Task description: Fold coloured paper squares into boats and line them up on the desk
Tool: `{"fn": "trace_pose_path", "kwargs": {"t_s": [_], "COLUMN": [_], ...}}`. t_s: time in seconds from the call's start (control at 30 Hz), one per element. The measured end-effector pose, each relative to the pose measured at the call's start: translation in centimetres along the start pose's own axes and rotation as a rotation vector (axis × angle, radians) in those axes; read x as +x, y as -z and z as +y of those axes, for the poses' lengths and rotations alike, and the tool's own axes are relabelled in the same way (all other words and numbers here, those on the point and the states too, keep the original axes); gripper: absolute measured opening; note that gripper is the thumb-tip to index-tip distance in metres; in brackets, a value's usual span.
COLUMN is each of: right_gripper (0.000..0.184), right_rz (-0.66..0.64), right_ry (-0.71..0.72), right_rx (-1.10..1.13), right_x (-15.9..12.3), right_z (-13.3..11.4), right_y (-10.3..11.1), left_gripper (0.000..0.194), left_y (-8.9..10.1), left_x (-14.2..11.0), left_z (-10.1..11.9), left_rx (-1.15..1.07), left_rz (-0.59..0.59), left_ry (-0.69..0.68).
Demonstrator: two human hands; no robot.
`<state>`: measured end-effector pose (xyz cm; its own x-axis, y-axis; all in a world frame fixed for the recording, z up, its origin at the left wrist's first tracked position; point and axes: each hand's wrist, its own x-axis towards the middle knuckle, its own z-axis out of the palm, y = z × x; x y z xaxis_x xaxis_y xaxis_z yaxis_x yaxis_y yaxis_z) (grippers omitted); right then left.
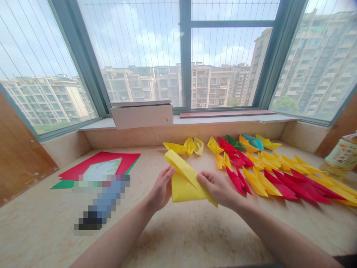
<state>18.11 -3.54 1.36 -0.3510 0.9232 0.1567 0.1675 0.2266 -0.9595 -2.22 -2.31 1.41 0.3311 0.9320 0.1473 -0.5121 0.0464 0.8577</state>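
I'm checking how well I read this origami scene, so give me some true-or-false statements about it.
1. The left hand and right hand both hold a folded yellow paper. True.
2. The folded paper boats lie only left of the hands. False: they lie ahead of and to the right of the hands.
3. A white cardboard box sits on the window ledge. True.
4. The red sheet of paper lies right of the hands. False: it lies left of them.

Matt yellow paper (182,184) on polished marble sill (189,234).
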Motion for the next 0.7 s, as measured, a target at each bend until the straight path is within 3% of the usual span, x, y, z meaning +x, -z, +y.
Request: {"fn": "trace_pose_path", "kwargs": {"t_s": [0.1,0.17,0.3,0.43,0.5,0.7], "right_gripper": [0.050,0.049,0.049,0.048,0.045,0.039], "right_rz": [-0.095,-0.169,-0.275,-0.236,-0.215,-0.120], "right_ry": [-0.101,-0.129,-0.207,-0.266,-0.227,-0.091], "right_rx": [0.294,0.401,0.388,0.371,0.437,0.689], "right_x": [0.0,0.0,-0.3,-0.4,-0.4,0.0], "right_z": [0.4,0.6,0.5,0.1,0.1,0.4], "right_y": [-0.2,-0.3,-0.9,-1.4,-1.3,-0.4], "left_gripper": [0.060,0.058,0.067,0.046,0.040,0.037], "left_y": [0.0,0.0,0.1,0.2,0.0,0.1], "left_x": [-0.5,-0.7,-0.7,-0.2,0.0,0.6], "left_z": [0.0,-0.4,-1.3,-1.6,-1.4,-0.2], "left_rx": [-0.019,0.007,0.088,0.144,0.138,0.033], "left_rz": [-0.168,-0.203,-0.187,-0.201,-0.168,0.141], "left_ry": [0.008,0.025,0.048,0.028,-0.014,-0.130]}}
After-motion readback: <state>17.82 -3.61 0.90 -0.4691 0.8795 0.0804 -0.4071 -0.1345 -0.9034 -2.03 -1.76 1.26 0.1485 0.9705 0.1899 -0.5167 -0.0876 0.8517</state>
